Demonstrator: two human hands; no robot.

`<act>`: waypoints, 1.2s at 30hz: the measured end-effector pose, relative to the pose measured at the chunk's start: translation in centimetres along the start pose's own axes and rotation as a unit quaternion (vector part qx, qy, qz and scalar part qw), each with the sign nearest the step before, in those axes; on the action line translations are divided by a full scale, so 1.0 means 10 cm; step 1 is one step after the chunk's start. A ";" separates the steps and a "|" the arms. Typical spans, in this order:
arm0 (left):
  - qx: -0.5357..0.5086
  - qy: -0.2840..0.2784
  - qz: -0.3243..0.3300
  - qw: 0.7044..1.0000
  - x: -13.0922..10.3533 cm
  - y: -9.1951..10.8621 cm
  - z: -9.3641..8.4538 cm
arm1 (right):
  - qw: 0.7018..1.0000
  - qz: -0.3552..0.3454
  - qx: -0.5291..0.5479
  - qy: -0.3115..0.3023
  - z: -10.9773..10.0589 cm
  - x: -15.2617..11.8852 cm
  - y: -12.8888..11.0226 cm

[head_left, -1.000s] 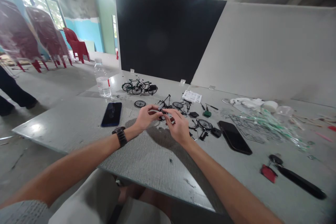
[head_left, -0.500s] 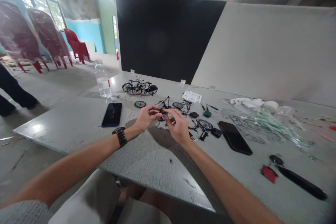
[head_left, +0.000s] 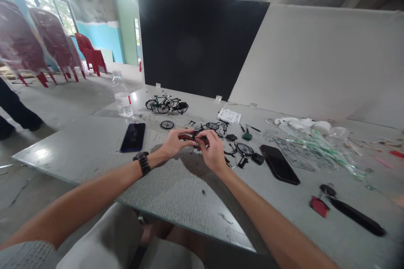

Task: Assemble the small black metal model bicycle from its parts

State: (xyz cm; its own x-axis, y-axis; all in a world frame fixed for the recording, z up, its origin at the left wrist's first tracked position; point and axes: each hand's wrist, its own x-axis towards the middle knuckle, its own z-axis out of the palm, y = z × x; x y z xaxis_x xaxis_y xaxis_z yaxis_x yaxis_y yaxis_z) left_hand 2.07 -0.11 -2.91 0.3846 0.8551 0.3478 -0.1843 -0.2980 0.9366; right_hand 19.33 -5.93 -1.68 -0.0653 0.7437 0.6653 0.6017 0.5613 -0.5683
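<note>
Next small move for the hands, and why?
I'd steady the small dark piece in the left hand and tilt it slightly with the right hand. Both hands' fingertips meet around it and cover most of it, so its shape and any joint can't be read from this view.

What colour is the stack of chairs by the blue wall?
The chairs are red, seen in the head view.

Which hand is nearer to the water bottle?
Left. The left hand is to the right of the water bottle and closer to the person; the right hand is farther right, on the far side of the left hand from the bottle.
</note>
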 end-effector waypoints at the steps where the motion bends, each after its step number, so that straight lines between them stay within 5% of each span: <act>1: 0.000 -0.003 -0.003 1.000 0.00 0.00 0.00 | 1.000 -0.001 -0.007 -0.004 0.00 0.00 0.00; 23: -0.017 -0.005 -0.011 1.000 0.01 -0.02 0.00 | 0.999 -0.024 -0.044 -0.018 -0.01 -0.02 -0.01; 36: -0.029 0.006 -0.024 0.999 0.01 -0.02 -0.01 | 0.999 -0.006 -0.036 0.033 0.00 -0.01 -0.03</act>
State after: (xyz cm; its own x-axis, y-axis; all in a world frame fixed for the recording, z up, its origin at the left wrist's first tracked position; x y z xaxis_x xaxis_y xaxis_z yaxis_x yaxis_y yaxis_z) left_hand 2.06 0.11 -3.03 0.3827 0.8730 0.3023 -0.2185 -0.2324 0.9478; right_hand 19.15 -6.21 -1.59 -0.0211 0.7097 0.7042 0.6572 0.5407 -0.5251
